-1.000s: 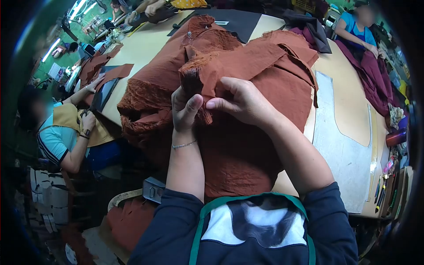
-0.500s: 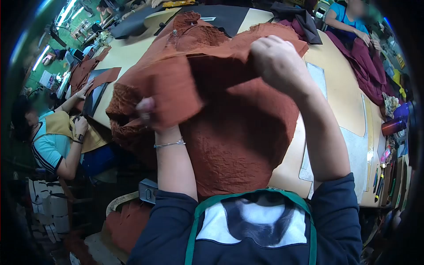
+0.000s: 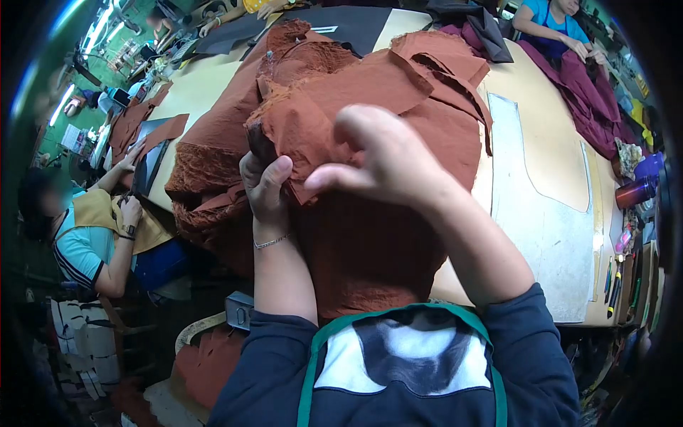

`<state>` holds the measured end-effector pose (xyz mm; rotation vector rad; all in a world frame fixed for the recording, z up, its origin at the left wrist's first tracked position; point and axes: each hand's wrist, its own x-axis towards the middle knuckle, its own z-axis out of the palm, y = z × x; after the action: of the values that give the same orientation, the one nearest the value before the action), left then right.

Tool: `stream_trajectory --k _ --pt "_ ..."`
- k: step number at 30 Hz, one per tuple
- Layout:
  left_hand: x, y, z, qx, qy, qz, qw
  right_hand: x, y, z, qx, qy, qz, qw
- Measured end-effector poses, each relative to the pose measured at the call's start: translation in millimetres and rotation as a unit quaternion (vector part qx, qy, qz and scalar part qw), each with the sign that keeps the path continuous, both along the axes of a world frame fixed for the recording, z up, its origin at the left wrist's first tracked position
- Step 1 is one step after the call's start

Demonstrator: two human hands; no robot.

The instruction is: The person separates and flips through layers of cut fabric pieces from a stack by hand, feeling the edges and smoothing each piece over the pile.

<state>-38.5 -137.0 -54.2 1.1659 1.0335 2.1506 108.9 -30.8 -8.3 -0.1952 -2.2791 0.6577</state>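
Note:
A large heap of rust-brown fabric (image 3: pixel 384 263) with frayed edges lies over the table edge in front of me. My left hand (image 3: pixel 267 183) is closed on the corner of a layered stack of this fabric, thumb on top and fingers beneath. Just to its right, my right hand (image 3: pixel 377 156) hovers over the same stack, slightly blurred, thumb stretched apart from the curled fingers. No cloth shows between thumb and fingers. Loose flaps of the fabric spread to the upper right of the hands.
A grey pattern sheet (image 3: pixel 526 249) lies on the table (image 3: pixel 548 128) at right, near pens (image 3: pixel 613 288) and a dark red cup (image 3: pixel 635 192). One co-worker (image 3: pixel 92 235) sits at left; another (image 3: pixel 551 28) handles maroon cloth (image 3: pixel 580 107). A metal box (image 3: pixel 239 311) is below left.
Half a second ago my hands were wide apart with a fabric layer lifted between them. That layer now lies flat, and my right hand has come down and left, close to my left hand.

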Motion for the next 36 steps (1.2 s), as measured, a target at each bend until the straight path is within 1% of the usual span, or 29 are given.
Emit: stream_trajectory --k 2,4,5,7,8,10,11,13,14,15,17,18,19,20,21,22,23,24,26,27,29,30,31,32,34,35,36 --pt "-13.4 -2.4 -13.4 -0.011 0.03 -0.003 0.999 -12.6 -7.5 -6.9 -0.038 -0.019 0.041 0.998" --pt "-12.0 -2.4 -5.3 -0.014 0.048 -0.004 0.999 -18.4 -6.8 -14.9 -0.087 -0.021 0.071 0.993" --pt "-3.6 1.5 -3.2 0.007 0.043 0.021 0.999 -20.3 -6.1 -17.3 -0.111 -0.025 0.085 0.99" --pt "7.2 7.9 5.4 0.034 0.037 0.048 0.998 -18.9 -4.0 -19.4 -0.095 0.005 0.102 0.99" --pt "2.2 7.8 2.9 0.032 0.077 0.02 0.996 -16.5 -2.1 -19.5 -0.087 0.02 0.108 0.99" --pt "-10.4 5.6 1.7 0.028 0.158 -0.036 0.986 -12.3 3.5 -18.0 -0.021 0.045 0.104 0.993" --pt "-10.4 5.5 -0.4 -0.012 0.16 -0.022 0.987 -10.4 5.3 -17.5 0.01 0.058 0.104 0.993" --pt "-1.7 2.7 7.8 -0.095 0.162 0.011 0.982 3.1 6.0 -0.1 0.114 -0.021 0.038 0.992" --pt "-3.2 0.6 6.3 -0.104 0.152 -0.002 0.983 8.8 5.7 8.3 0.166 -0.06 0.005 0.984" --pt "-5.8 -0.8 3.6 -0.112 0.142 -0.016 0.983 10.9 4.4 11.0 0.205 -0.05 -0.025 0.977" --pt "-25.0 -2.3 -11.9 -0.051 -0.006 -0.113 0.992 13.2 23.0 15.5 0.239 -0.052 -0.086 0.966" --pt "-49.6 -4.3 -30.8 0.02 -0.145 -0.192 0.97 15.0 37.0 17.1 0.256 -0.053 -0.118 0.958" --pt "-56.6 -3.1 -36.6 0.098 -0.207 -0.236 0.944 18.4 54.4 12.0 0.25 -0.06 -0.172 0.951" --pt "-63.5 -1.8 -42.5 0.172 -0.265 -0.284 0.905 20.0 71.7 0.6 0.244 -0.067 -0.226 0.941" --pt "-63.7 -0.2 -43.4 0.252 -0.249 -0.301 0.886 16.6 84.0 -15.1 0.193 -0.147 -0.269 0.932" --pt "-60.3 1.6 -36.9 0.329 -0.23 -0.315 0.86 14.2 84.9 -31.1 0.199 -0.143 -0.275 0.93" --pt "-53.6 -2.5 -31.0 0.3 -0.298 -0.231 0.876 14.0 91.1 -40.3 0.177 -0.133 -0.303 0.927" --pt "-47.4 -0.2 -26.2 0.243 -0.276 -0.169 0.915 11.2 86.1 -38.7 0.155 -0.124 -0.326 0.924" --pt "-34.2 -1.8 -22.1 0.11 -0.226 -0.035 0.967 11.6 71.2 -19.3 0.174 -0.013 -0.353 0.919" --pt "-24.0 -2.2 -16.1 0.071 -0.09 0.026 0.993 10.4 64.3 -10.5 0.161 0.033 -0.325 0.931" --pt "-10.1 -1.6 -7.6 0.038 -0.043 0.027 0.998 6.7 31.5 14.3 0.07 0.001 -0.201 0.977" --pt "0.7 0.2 2.5 0.035 -0.028 0.025 0.999 2.0 14.1 15.2 0.006 0.003 -0.091 0.996" --pt "11.5 2.0 12.5 0.031 -0.013 0.022 0.999 -1.3 1.2 14.1 0.012 -0.03 -0.019 0.999" --pt "11.0 2.1 10.0 0.027 0.005 0.02 0.999 -8.7 -7.5 8.2 0.025 -0.042 0.014 0.999" --pt "1.9 -1.4 -0.3 0.015 0.041 0.021 0.999 -17.4 -11.0 1.3 -0.039 -0.052 0.062 0.996" --pt "-3.5 -3.9 -3.1 0.0 0.05 0.021 0.998 -19.6 -10.6 -1.7 -0.048 -0.037 0.079 0.995" --pt "-2.0 -3.4 -0.8 0.01 0.053 0.021 0.998 -21.4 -9.2 -4.6 -0.057 -0.024 0.097 0.993"
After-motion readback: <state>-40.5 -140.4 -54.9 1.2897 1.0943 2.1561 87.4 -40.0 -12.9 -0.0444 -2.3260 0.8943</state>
